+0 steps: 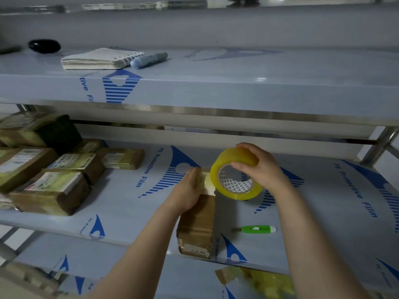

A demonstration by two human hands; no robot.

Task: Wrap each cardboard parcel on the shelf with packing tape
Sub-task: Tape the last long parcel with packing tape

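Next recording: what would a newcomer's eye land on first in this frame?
The yellow translucent roll of packing tape, gripped by the right hand above the middle shelf, stands out most. Just left of it the left hand presses on a brown cardboard parcel at the shelf's front edge. A green utility knife lies right of the parcel, and labelled parcels are piled at far left.

The picture is dim and bluish, with a small glare spot on the upper shelf (260,79) right of centre. Shelf edges bend toward the borders, and the lower left corner is blurred.
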